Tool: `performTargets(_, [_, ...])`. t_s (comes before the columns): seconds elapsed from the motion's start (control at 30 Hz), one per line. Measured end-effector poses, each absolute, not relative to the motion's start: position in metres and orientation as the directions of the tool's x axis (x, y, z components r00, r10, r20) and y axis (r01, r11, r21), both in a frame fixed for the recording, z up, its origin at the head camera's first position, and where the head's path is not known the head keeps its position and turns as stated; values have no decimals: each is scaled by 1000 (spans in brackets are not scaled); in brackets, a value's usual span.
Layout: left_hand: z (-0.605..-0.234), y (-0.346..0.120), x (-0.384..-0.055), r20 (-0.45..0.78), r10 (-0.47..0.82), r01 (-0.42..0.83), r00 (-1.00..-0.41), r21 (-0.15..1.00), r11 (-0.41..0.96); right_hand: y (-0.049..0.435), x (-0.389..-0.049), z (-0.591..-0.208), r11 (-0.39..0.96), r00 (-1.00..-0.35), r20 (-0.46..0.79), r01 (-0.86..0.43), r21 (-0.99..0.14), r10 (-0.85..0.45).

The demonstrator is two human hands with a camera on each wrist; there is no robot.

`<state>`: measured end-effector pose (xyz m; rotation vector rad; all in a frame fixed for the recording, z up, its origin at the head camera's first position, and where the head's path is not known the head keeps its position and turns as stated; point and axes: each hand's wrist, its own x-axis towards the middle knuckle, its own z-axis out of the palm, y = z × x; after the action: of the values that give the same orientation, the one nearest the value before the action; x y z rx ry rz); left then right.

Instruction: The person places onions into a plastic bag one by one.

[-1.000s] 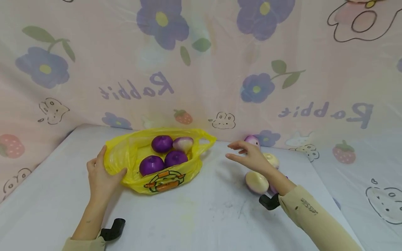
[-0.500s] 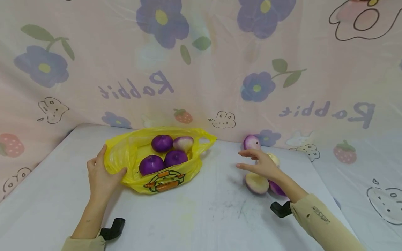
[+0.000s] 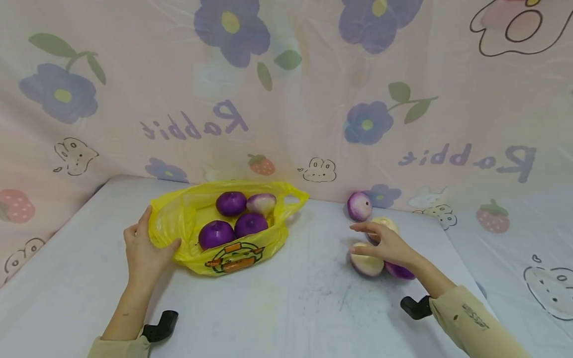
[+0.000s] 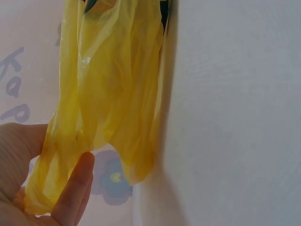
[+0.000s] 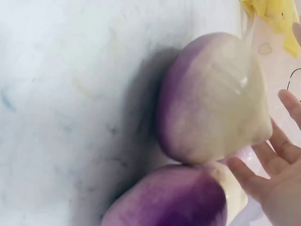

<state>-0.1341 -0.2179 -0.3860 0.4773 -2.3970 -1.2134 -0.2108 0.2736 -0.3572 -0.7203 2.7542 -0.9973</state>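
My left hand (image 3: 145, 253) holds the left end of a yellow plastic bag (image 3: 172, 221) in the head view. In the left wrist view, the gathered end of the bag passes between thumb and fingers. Several purple-and-white turnips (image 3: 217, 235) lie in the bag's mouth. My right hand (image 3: 389, 243) hovers over a loose group of turnips, fingers spread and slightly bent. Nearest to it is a pale-sided turnip (image 5: 211, 99), which fingertips reach beside in the right wrist view; contact is unclear. A purple turnip (image 5: 169, 200) sits against that one.
A separate turnip (image 3: 359, 206) stands at the back edge of the white table (image 3: 277, 308). Another cream turnip (image 3: 385, 226) is partly behind my right hand. A printed curtain (image 3: 291, 124) hangs directly behind the table. A black wrist mount (image 3: 415, 307) juts from my right sleeve.
My right hand has moved right and slightly down, away from the bag to above the loose turnips, uncovering the back one. My left hand and the bag stay in place.
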Motion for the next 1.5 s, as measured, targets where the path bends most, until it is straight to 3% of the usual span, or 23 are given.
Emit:
performTargets(0.43, [-387, -219, -134, 196, -473, -126, -859, 815, 566, 283, -200, -354, 715, -816, -232, -281, -641, -529])
performTargets(0.73, [-389, -218, -135, 217, -469, -109, -856, 811, 574, 286, -199, -356, 686, -788, -189, -358, -633, -585])
performTargets(1.5, [-389, -218, -134, 195, -475, -130, -858, 813, 567, 271, -203, -365, 697, -860, -134, -297, -653, -492])
